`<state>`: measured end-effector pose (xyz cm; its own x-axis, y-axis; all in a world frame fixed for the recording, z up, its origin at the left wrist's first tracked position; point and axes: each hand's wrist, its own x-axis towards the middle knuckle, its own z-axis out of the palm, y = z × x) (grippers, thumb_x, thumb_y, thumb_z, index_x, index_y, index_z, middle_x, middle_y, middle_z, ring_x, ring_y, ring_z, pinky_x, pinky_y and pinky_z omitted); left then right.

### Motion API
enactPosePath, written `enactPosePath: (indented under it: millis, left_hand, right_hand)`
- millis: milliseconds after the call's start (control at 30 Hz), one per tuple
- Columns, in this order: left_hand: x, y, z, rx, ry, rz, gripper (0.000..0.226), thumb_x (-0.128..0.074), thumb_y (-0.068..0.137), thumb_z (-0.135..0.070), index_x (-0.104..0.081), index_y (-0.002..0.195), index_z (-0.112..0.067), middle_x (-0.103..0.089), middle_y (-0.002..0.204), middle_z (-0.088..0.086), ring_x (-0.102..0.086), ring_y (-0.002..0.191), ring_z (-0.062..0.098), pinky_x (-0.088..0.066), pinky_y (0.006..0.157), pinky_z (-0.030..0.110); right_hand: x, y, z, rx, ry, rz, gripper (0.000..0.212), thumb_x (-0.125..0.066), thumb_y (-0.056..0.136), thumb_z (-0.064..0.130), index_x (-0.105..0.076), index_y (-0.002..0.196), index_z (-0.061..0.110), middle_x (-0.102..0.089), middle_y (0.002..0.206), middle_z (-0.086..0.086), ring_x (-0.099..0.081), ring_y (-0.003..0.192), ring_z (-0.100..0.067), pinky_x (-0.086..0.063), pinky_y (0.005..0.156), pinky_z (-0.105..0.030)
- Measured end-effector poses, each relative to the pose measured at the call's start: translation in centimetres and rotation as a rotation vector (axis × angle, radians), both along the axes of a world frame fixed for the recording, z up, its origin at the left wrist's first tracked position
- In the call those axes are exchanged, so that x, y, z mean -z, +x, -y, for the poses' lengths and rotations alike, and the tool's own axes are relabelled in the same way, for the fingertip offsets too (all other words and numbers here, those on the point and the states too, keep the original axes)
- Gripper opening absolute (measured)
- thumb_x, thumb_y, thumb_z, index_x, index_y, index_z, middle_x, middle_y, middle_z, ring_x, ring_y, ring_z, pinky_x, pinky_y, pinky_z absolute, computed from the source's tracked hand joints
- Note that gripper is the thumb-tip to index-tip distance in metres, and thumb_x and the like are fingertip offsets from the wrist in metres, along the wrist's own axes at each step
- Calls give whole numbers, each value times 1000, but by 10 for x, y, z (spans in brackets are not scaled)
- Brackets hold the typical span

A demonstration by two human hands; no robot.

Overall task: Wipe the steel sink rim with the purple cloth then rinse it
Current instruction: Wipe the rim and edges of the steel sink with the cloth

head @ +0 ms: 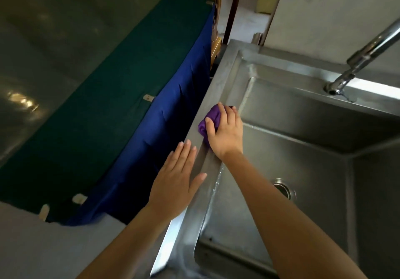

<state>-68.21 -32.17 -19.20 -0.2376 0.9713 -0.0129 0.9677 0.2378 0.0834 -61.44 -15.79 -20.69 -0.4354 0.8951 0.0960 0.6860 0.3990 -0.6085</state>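
I see the right hand (225, 131) pressing the bunched purple cloth (208, 121) onto the steel sink rim (216, 84), fingers closed around it. At seven o'clock from it, the left hand (176, 181) lies flat and spread on the rim's outer edge. The faucet (359, 60) stands at two o'clock, the drain (284, 189) at five.

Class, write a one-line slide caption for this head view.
Right hand presses purple cloth on steel sink rim; left hand rests flat nearby.

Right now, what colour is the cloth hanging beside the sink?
Blue cloth, hanging beside the sink; seen in the head view.
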Motion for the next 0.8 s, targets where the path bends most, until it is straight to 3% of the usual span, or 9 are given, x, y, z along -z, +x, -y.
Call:
enactPosePath:
  millis: [267,433,800]
  left_hand:
    - [3,25,91,-89,41,67,70,-6,97,-54,-30,143,-7,-33,150,11,-26,140,26,-23,115,39]
    - [3,40,127,-138,32,98,70,-8,97,-55,-31,144,-9,-30,151,11,-25,141,27,-15,111,38]
    - [1,70,192,-213,36,114,72,-7,97,-54,-37,140,-4,-35,148,15,-31,139,28,-18,112,38]
  right_hand:
    - [-6,17,89,2,-37,9,58,-36,97,40,-23,147,15,-29,152,-8,-11,145,-24,-5,120,-37]
    - [-7,25,129,1,-47,63,58,-33,97,41,-20,148,16,-26,154,-8,-9,145,-23,-5,120,-37]
    - [-13,46,209,-95,-102,182,62,-28,97,44,-10,149,16,-16,157,-7,-1,146,-24,0,120,-38]
